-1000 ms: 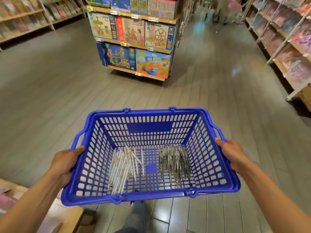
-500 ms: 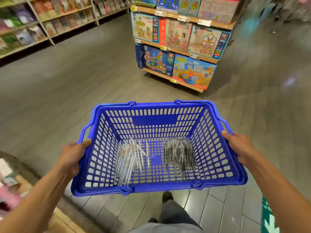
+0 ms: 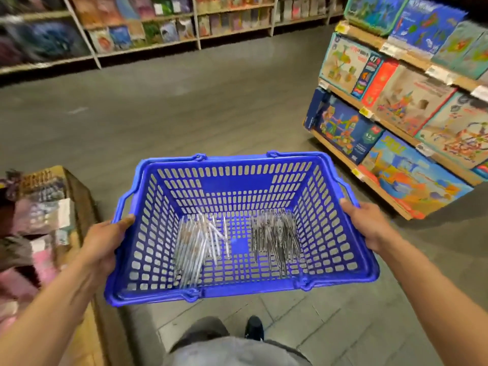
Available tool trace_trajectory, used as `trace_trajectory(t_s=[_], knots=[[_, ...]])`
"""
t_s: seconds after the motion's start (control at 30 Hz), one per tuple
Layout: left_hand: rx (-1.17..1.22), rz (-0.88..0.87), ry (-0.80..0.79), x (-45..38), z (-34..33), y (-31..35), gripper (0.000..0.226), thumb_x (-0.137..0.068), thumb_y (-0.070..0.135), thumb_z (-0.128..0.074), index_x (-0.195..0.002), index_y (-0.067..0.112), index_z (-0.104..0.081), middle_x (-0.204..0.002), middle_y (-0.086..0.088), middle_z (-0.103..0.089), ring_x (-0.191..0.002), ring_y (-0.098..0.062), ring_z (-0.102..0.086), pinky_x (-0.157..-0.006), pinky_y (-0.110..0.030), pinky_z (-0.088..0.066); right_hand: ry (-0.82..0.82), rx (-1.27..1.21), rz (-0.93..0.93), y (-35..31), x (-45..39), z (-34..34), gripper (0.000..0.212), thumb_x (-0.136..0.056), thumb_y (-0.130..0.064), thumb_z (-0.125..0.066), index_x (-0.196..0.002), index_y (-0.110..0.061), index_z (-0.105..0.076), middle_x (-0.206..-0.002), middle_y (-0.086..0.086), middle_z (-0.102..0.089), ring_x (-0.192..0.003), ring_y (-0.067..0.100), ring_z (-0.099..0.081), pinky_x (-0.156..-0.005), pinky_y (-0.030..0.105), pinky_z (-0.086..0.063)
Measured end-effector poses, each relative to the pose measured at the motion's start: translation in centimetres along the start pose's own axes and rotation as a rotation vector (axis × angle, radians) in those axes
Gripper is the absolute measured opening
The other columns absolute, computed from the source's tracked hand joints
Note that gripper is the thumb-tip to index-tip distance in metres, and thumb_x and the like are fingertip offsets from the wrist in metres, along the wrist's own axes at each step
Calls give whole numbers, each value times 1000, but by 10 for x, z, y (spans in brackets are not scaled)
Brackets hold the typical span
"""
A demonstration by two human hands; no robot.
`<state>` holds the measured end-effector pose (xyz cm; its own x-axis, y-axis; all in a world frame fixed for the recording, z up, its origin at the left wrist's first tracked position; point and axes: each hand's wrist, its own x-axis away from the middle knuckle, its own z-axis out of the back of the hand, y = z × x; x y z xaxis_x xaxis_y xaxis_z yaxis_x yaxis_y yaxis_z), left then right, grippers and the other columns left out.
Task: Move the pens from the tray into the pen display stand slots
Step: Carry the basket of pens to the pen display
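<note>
A blue plastic basket (image 3: pixel 237 180) with slotted walls is carried in front of me at waist height. My left hand (image 3: pixel 104 243) grips its left rim and my right hand (image 3: pixel 365 223) grips its right rim. On the basket floor lie two heaps of pens: several white pens (image 3: pixel 196 244) on the left and several dark pens (image 3: pixel 274 236) on the right. No pen display stand is in view.
A wooden stand with boxed toy sets (image 3: pixel 396 107) rises at the right. Shelves of books (image 3: pixel 158 27) line the far wall. A low wooden display with packaged goods (image 3: pixel 39 215) sits close at my left. Grey floor (image 3: pixel 184 107) stretches ahead; my shoe (image 3: pixel 254 327) shows below.
My view has swung to the left: the toy stand slid from the centre to the right, and the low display came in at the left. Both hands keep their hold on the basket.
</note>
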<state>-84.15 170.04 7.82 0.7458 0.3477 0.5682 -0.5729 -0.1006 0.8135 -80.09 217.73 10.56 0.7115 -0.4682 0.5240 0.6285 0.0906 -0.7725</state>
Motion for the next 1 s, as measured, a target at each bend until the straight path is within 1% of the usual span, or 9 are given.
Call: trace_trajectory(t_s=[0.07, 0.13, 0.2, 0.33, 0.47, 0.67, 0.77, 0.83, 1.0], knots=[[57, 16, 62, -13, 1, 10, 16, -92, 21, -66, -89, 6, -64, -56, -6, -70, -44, -22, -64, -60, -44, -58, -32, 20, 43, -34, -29, -23, 34, -92, -38, -63, -97, -4, -65, -72, 11, -74, -62, 27, -73, -60, 45, -60], [110, 13, 147, -31, 3, 21, 19, -92, 19, -66, -77, 9, -60, -47, -2, -66, -35, -16, -60, -42, -38, -56, -68, 38, 87, -66, -58, -48, 32, -93, -33, -64, -89, -1, -65, -60, 8, -71, -49, 20, -68, -42, 31, -53], [153, 15, 203, -52, 6, 32, 20, -91, 17, -67, -74, 10, -59, -45, -2, -64, -33, -15, -59, -31, -34, -49, -112, 66, 104, -97, -84, -75, 30, -93, -32, -64, -82, -4, -63, -59, 9, -71, -47, 21, -68, -38, 28, -50], [204, 37, 271, -105, 17, 54, 20, -91, 19, -68, -76, 10, -60, -48, -3, -66, -35, -16, -60, -34, -33, -51, -199, 95, 113, -147, -138, -137, 27, -94, -32, -63, -85, -6, -63, -64, 11, -72, -52, 24, -70, -44, 33, -54], [241, 53, 277, -165, 26, 84, 15, -92, 19, -67, -83, 8, -62, -52, -5, -68, -37, -18, -62, -34, -34, -51, -224, 114, 118, -195, -184, -201, 25, -94, -30, -63, -87, -6, -62, -62, 10, -72, -50, 23, -69, -42, 31, -53], [252, 68, 324, -242, 39, 143, 16, -92, 17, -67, -82, 4, -64, -55, -8, -70, -40, -21, -64, -37, -36, -51, -247, 170, 134, -275, -237, -276, 28, -93, -31, -63, -95, -3, -66, -70, 15, -73, -56, 27, -70, -55, 40, -59], [261, 65, 347, -274, 40, 174, 16, -93, 17, -65, -81, 5, -65, -54, -7, -69, -39, -21, -64, -36, -35, -51, -281, 166, 149, -310, -263, -309, 28, -94, -31, -63, -96, -2, -65, -71, 15, -73, -56, 28, -70, -52, 40, -59], [267, 65, 377, -295, 41, 192, 18, -93, 17, -66, -79, 6, -64, -53, -7, -69, -39, -21, -63, -35, -36, -51, -308, 176, 145, -332, -284, -331, 30, -94, -31, -62, -99, -2, -64, -77, 19, -73, -61, 32, -71, -57, 45, -59], [300, 117, 426, -345, 36, 230, 19, -93, 19, -65, -81, 5, -65, -54, -12, -69, -37, -25, -62, -37, -45, -53, -371, 212, 185, -386, -349, -397, 32, -95, -29, -61, -104, 2, -63, -82, 23, -72, -63, 33, -69, -64, 52, -59]])
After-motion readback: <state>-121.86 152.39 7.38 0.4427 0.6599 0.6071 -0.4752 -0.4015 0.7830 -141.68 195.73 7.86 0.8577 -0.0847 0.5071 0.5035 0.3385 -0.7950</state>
